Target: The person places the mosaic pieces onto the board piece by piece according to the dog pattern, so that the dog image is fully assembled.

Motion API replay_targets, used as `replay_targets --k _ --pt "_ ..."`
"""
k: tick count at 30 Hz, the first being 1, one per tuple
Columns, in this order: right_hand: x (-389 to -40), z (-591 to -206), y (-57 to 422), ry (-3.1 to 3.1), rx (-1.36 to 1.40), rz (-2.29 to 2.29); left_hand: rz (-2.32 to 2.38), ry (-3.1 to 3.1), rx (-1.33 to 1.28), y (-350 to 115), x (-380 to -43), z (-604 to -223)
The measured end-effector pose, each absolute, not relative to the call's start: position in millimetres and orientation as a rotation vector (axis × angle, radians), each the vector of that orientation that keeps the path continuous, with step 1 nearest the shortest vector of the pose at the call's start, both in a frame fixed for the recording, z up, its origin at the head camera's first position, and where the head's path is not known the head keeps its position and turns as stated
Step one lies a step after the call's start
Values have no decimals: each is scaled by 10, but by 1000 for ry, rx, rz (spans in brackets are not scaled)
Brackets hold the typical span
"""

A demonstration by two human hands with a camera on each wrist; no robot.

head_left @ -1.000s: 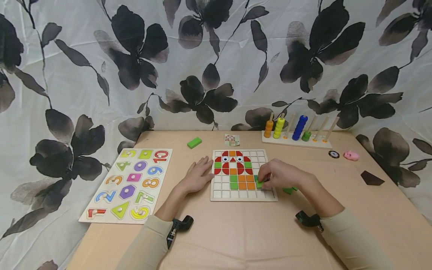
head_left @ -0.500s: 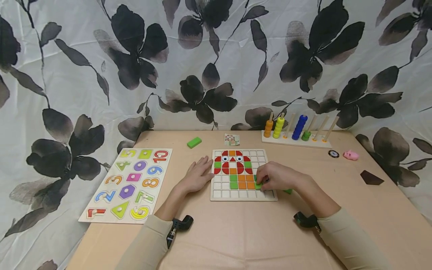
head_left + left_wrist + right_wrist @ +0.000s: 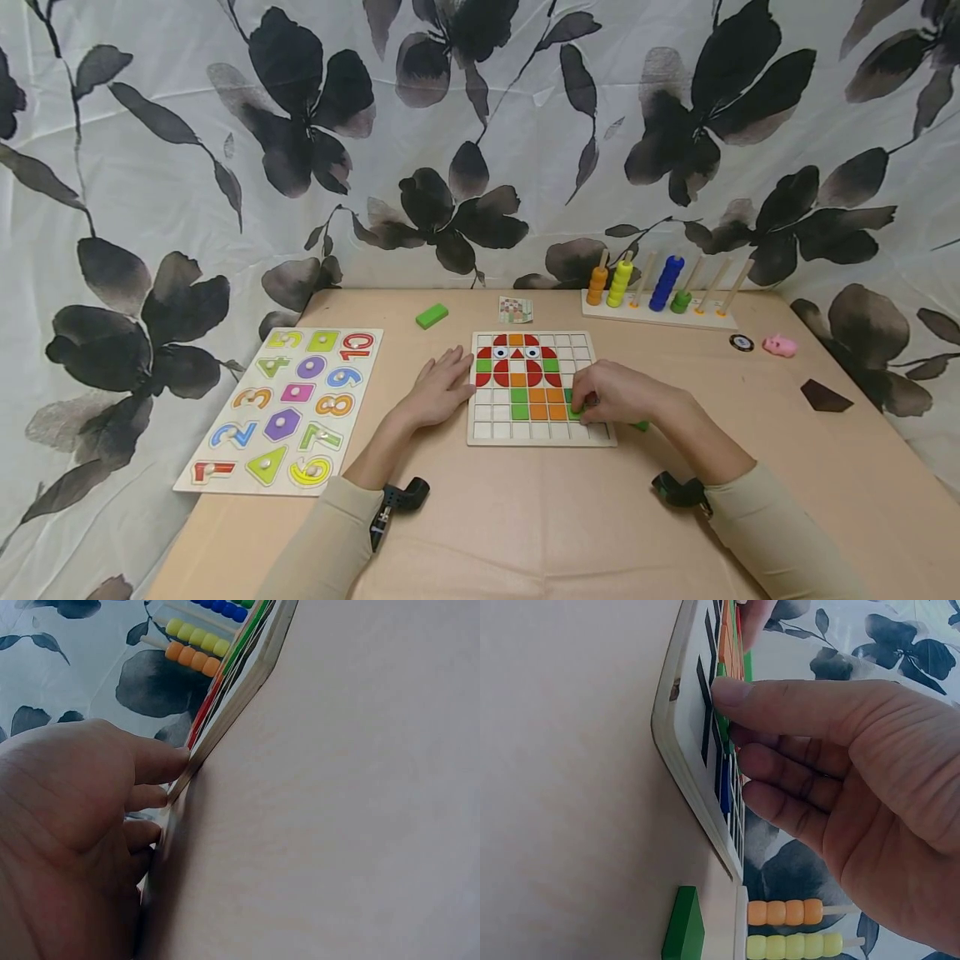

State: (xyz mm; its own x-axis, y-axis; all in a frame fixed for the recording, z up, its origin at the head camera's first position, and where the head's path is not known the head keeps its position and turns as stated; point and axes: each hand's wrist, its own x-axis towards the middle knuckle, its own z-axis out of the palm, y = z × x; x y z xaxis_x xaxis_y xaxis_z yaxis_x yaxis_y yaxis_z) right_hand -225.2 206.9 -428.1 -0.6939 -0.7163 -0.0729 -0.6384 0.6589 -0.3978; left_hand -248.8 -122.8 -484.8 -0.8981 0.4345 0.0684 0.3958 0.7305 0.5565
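A white grid board (image 3: pixel 489 432) lies on the table, bearing red, orange and green tiles and two eye tiles in the pattern of a face and body. My right hand (image 3: pixel 626 392) is over the board's right part. Its thumb and curled fingers pinch a green tile (image 3: pixel 721 724) lying in the grid just right of the orange tiles (image 3: pixel 547 404); the fingers partly hide it. My left hand (image 3: pixel 438 392) lies flat on the table with fingers extended, fingertips touching the board's left edge. Another green block (image 3: pixel 683 926) lies beside the board, mostly behind my right hand in the head view.
To the left lies a number-and-shape puzzle board (image 3: pixel 356 425). Behind are a loose green block (image 3: pixel 432 316) and a small picture card (image 3: pixel 516 311). A peg bead stand (image 3: pixel 660 315), round black-and-white disc (image 3: pixel 742 342), pink pig (image 3: pixel 781 345) and dark brown flat piece (image 3: pixel 827 396) occupy the right.
My right hand has shifted slightly left and down with the green tile, which now sits against the orange tiles. The left hand has stayed in place.
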Motion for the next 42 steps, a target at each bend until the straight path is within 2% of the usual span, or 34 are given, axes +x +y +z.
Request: replay_targets --k 7,12,17,22,27,37,42 --pt "-2243 -4189 2151 2650 -1008 -641 898 2859 690 -1229 -2481 -4842" --pt "-2244 -4066 2496 2707 -890 -877 909 2856 692 -1237 -2480 -4838" --pt "-2300 -4241 3062 2563 -860 -1179 928 2852 690 -1256 -2482 -4861" --pt "-2309 -4459 3391 2398 -888 -1125 919 2849 694 -1260 -2484 -4876" --pt "-2310 -4546 3408 2404 -889 -1049 938 2851 710 -1248 -2479 -4854" --pt "-2405 -4520 3346 2648 -554 -1104 916 2858 699 -1234 -2474 -4852" --pt "-2547 -4467 3141 2762 -547 -1165 912 2859 701 -1236 -2487 -4862"
